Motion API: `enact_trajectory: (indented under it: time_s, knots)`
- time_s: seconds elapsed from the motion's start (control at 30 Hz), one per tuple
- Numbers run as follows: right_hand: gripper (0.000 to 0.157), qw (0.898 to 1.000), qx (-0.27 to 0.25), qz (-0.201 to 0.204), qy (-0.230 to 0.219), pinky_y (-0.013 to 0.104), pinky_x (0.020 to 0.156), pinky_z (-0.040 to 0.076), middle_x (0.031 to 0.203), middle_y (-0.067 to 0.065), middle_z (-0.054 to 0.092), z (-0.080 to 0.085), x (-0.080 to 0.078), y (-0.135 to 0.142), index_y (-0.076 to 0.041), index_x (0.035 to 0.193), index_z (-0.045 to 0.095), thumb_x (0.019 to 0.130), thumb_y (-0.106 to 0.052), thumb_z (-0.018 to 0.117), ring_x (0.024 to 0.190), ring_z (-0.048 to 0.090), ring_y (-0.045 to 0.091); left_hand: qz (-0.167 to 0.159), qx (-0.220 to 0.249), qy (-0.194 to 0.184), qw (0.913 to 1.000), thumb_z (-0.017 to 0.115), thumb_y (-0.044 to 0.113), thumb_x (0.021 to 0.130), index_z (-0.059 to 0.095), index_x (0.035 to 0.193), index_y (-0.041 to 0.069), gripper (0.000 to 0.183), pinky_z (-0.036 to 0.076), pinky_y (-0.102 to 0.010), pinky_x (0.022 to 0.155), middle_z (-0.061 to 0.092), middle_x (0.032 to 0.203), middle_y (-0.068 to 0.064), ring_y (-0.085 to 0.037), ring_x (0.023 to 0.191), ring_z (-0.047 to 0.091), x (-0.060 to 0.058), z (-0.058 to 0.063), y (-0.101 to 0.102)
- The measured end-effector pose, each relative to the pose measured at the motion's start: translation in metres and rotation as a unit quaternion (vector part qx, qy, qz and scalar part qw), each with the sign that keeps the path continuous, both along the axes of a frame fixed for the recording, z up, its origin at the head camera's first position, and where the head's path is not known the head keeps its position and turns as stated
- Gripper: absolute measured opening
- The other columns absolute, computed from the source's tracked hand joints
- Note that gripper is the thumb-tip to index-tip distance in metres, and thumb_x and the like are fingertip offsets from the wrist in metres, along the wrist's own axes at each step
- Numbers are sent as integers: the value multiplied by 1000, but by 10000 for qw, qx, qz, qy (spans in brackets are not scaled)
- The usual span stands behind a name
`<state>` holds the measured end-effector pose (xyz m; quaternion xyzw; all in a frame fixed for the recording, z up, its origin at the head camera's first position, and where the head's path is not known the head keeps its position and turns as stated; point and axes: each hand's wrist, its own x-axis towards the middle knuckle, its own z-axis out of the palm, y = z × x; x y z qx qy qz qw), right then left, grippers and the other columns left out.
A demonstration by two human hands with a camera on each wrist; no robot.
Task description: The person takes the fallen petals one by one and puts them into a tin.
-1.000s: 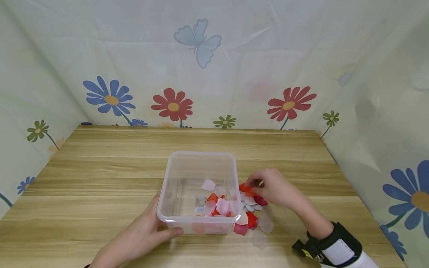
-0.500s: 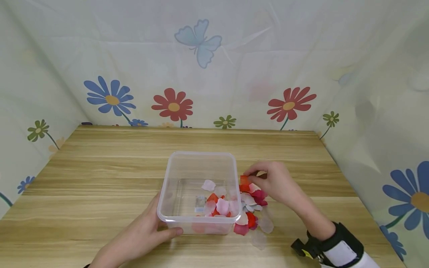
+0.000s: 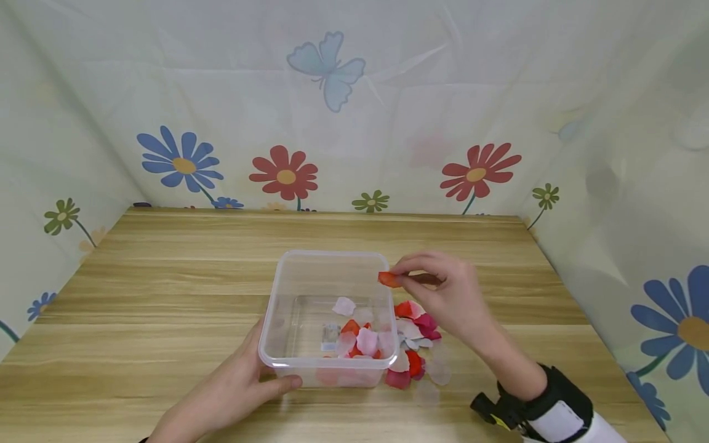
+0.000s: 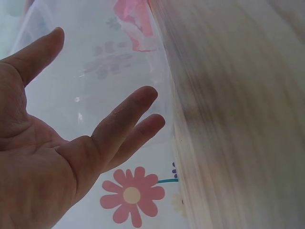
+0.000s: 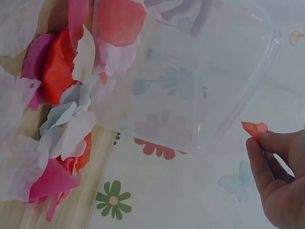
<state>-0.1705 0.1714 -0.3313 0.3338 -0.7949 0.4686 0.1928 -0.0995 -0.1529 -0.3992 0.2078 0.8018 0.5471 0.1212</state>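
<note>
A clear plastic box (image 3: 310,364) stands on the table in the head view, with several pink, white and red artificial petals (image 3: 367,340) inside. My left hand (image 3: 235,384) rests against its near left corner, thumb along the front; in the left wrist view the fingers (image 4: 125,112) are spread and fairly straight beside the clear wall. Between thumb and index finger, my right hand (image 3: 451,295) pinches an orange-red petal (image 3: 389,280) at the box's right rim. The right wrist view shows this petal (image 5: 255,128) held up at the fingertips, level with the box's upper edge.
Right of the box lies a loose pile of petals (image 3: 414,363) in red, magenta, white and pale blue, some against its wall. Several translucent whitish petals (image 3: 439,372) lie at its near right side. A flower-printed curtain (image 3: 399,123) encloses the wooden table (image 3: 183,271).
My right hand has lifted an orange-red petal from the pile and moved it up and left to the box's rim. The left hand and box have stayed in place.
</note>
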Motion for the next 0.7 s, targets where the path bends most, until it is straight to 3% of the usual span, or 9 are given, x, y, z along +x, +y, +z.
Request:
enact_trajectory:
  time_s: [0.23,0.6,0.7]
  knots:
    - [30,9970,183,610,433,27,74,54,97,0,68,1,2,-11,-3,95,74,72,16,79,84,69,13,7,-40,20,10000,79,16,85,4,156,29,104,47,-27,91,37,140,-7,-26,113,57,0,0,0]
    - [30,9918,806,667,729,27,88,49,108,3,68,-4,-1,-13,-5,103,75,76,5,81,101,66,18,0,-39,92,10000,79,17,86,4,156,32,103,46,-27,92,37,141,-7,-27,113,57,0,-1,0]
    - [22,9916,826,701,707,27,89,49,111,4,67,-3,0,-11,-6,106,75,84,-8,79,104,66,18,14,-37,97,9999,79,17,86,4,156,32,103,47,-28,91,37,141,-7,-25,112,57,0,-1,0]
